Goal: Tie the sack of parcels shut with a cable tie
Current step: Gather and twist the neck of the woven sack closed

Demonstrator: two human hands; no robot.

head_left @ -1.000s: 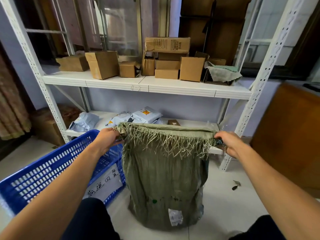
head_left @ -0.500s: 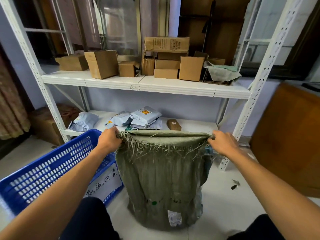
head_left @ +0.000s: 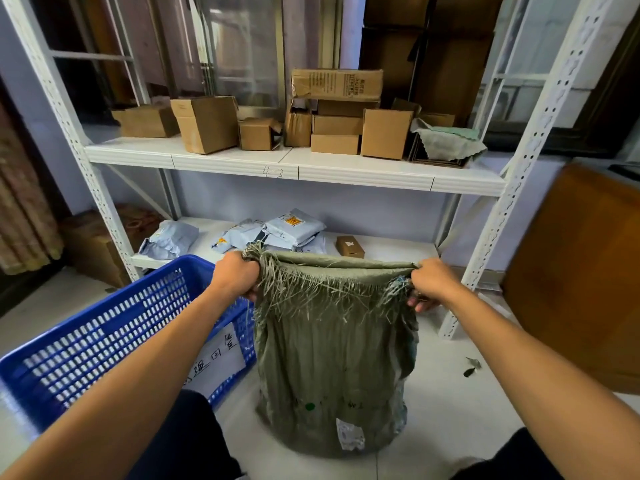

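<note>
Both hands have moved inward, so the sack's mouth is narrower. Left hand (head_left: 235, 277) grips the frayed rim at its 9 o'clock end, right hand (head_left: 433, 284) at 3 o'clock. Sack (head_left: 332, 358) stands upright on the floor (head_left: 450, 403). Blue crate (head_left: 104, 341) is just beside it at 9 o'clock, shelf rack (head_left: 294, 168) at 12.

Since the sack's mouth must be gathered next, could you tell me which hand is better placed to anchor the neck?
Probably the left hand: it grips a bunched, fringed corner of the sack, while the right hand pinches the stretched far end and could bring it across.
</note>
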